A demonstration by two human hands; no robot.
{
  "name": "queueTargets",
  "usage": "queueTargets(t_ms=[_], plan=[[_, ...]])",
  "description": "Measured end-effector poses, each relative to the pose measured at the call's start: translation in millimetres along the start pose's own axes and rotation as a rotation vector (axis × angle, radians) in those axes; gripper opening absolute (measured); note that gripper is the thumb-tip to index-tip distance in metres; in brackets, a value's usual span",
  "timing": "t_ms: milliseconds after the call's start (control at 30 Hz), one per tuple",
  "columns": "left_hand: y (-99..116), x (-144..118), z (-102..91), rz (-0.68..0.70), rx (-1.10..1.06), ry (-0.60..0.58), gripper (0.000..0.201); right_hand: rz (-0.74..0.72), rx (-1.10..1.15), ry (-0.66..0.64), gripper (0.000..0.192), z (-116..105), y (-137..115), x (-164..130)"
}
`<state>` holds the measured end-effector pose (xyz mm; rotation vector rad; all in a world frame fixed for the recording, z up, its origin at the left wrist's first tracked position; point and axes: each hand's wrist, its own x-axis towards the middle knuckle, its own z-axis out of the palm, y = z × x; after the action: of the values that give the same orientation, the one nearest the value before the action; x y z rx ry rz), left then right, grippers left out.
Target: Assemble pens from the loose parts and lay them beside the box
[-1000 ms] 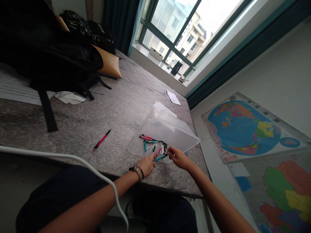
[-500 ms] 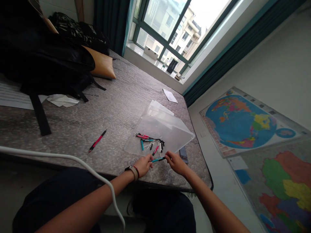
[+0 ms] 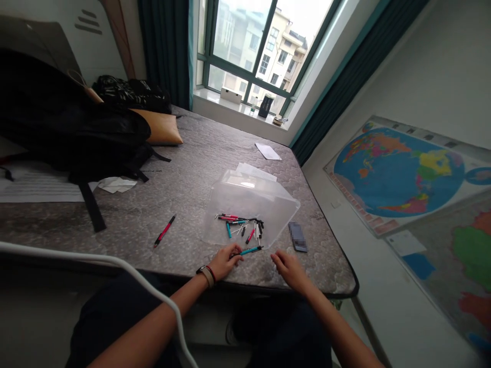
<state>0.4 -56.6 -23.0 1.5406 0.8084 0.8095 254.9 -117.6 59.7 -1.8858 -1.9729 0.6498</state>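
Note:
My left hand pinches one end of a teal pen near the front edge of the grey mattress. The pen points right and up, over the near edge of a clear plastic folder. My right hand rests just right of it, fingers apart, holding nothing. Several pen parts in red, teal, black and white lie scattered on the folder. A red pen lies alone to the left.
A phone lies right of the folder. A black backpack and a tan pillow sit at the back left, with papers beneath. A white sheet lies near the window. A white cable crosses in front.
My right hand has let go of the teal pen and dropped back toward me. The left hand keeps the pen. The view has tilted up and levelled.

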Motion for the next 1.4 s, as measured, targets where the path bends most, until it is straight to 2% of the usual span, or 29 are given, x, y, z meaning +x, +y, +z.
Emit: queueTargets(t_ms=[133, 300, 467, 633, 700, 800, 900, 1000, 1100, 1167, 1267, 1400], plan=[[6.5, -18.1, 8.7, -0.054, -0.122, -0.087, 0.021, 0.009, 0.186, -0.034, 0.036, 5.7, -4.8, -33.0], [28.1, -52.6, 27.2, -0.068, -0.080, -0.137, 0.023, -0.049, 0.166, 0.003, 0.030, 13.6, -17.3, -68.6], [57.4, -104.3, 33.9, -0.088, 0.075, 0.012, 0.025, -0.152, 0.154, 0.005, 0.034, 20.2, -31.0, -90.0], [87.0, -159.5, 22.1, -0.083, 0.276, 0.198, 0.019, -0.197, 0.263, -0.032, 0.038, 36.0, -55.6, -99.1], [91.8, -176.4, 13.3, -0.107, 0.286, 0.285, 0.018, -0.181, 0.284, 0.020, 0.035, 41.2, -57.1, -96.6], [92.8, -193.0, -8.0, -0.158, 0.157, 0.485, 0.022, -0.154, 0.277, 0.168, 0.031, 45.8, -37.5, -83.6], [93.9, -199.1, -36.2, -0.203, -0.108, 0.664, 0.032, -0.080, 0.153, 0.274, 0.031, 50.8, 5.6, -61.0], [98.7, -198.3, -60.1, -0.274, -0.338, 0.759, 0.042, 0.000, -0.050, 0.462, 0.029, 59.3, 53.4, -33.9], [103.5, -195.3, -74.1, -0.304, -0.420, 0.806, 0.047, 0.174, -0.181, 0.577, 0.038, 70.6, 84.5, -10.4], [103.8, -192.4, -80.0, -0.316, -0.417, 0.819, 0.046, 0.246, -0.200, 0.560, 0.036, 78.8, 92.5, -0.7], [99.0, -185.3, -87.7, -0.325, -0.420, 0.831, 0.042, 0.310, -0.243, 0.571, 0.029, 88.7, 90.7, 6.8], [89.6, -172.2, -95.4, -0.303, -0.491, 0.835, 0.036, 0.358, -0.391, 0.597, 0.028, 88.9, 83.6, 19.3]])
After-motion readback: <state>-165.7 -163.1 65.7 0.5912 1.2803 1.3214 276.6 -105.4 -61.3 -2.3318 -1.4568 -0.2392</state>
